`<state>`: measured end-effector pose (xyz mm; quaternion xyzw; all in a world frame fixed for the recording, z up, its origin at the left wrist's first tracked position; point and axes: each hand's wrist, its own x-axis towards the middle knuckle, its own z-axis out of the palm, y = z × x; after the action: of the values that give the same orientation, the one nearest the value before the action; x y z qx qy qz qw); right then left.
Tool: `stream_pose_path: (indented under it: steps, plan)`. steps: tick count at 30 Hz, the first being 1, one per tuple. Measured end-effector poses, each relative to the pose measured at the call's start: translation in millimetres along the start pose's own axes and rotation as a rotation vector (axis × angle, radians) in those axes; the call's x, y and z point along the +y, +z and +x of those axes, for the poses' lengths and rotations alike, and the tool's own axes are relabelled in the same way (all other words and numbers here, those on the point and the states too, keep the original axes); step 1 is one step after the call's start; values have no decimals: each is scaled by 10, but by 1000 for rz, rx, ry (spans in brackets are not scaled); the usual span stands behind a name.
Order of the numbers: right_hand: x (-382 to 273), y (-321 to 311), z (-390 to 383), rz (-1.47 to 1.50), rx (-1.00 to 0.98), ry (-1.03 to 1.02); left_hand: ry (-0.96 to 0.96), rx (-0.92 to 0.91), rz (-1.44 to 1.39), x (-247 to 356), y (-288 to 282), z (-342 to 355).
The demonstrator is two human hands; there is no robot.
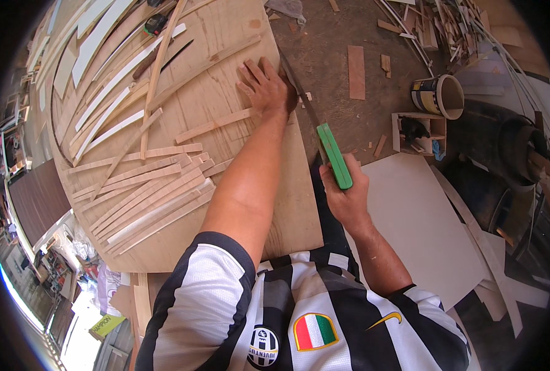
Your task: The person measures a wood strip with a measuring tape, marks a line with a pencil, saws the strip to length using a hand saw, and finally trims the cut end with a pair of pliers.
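Observation:
A handsaw with a green handle (pixel 335 156) is in my right hand (pixel 351 195), whose fingers are wrapped round the grip. Its dark, narrow blade (pixel 302 96) slants up and left, beside the right edge of the plywood tabletop (pixel 293 210). At that edge my left hand (pixel 270 89) lies with fingers spread and stretched out. A thin wooden strip (pixel 216 126) runs under the left hand, and a short end pokes out past the blade. Where the teeth meet the wood is hidden by the hand.
Several cut strips (pixel 157 191) lie bunched on the table's near left. Long white and wooden strips (pixel 111 89) and a tape measure (pixel 156 23) are farther back. Right of the table are a bucket (pixel 451 98), a small wooden box (pixel 402 145), a pale board (pixel 411 216) and floor offcuts (pixel 356 72).

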<state>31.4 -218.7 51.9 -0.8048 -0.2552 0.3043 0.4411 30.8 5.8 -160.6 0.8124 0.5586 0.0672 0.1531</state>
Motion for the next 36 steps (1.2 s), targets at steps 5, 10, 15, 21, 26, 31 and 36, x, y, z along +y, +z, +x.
stream_pose_path:
  steps: [5, 10, 15, 21, 26, 31, 36]
  plan:
    - [13, 23, 63, 2, 13, -24, 9, -8, 8, -32, 9, -11]
    - [-18, 112, 196, 18, 19, 21, 38, 52, 86, -73, 112, 6]
    - [14, 172, 252, 11, 27, -35, 36, 58, 51, -53, 53, -1]
    - [-19, 174, 298, 5, 55, -31, 19, 41, 36, -38, 3, -20]
    - [77, 258, 608, 12, 28, -7, 29, 25, 81, 0, -1, -16]
    - [-36, 178, 437, 32, 35, -52, -51, -73, -72, 115, -262, -65]
    - [67, 393, 735, 28, 7, 57, -22, -68, -19, 60, -158, 8]
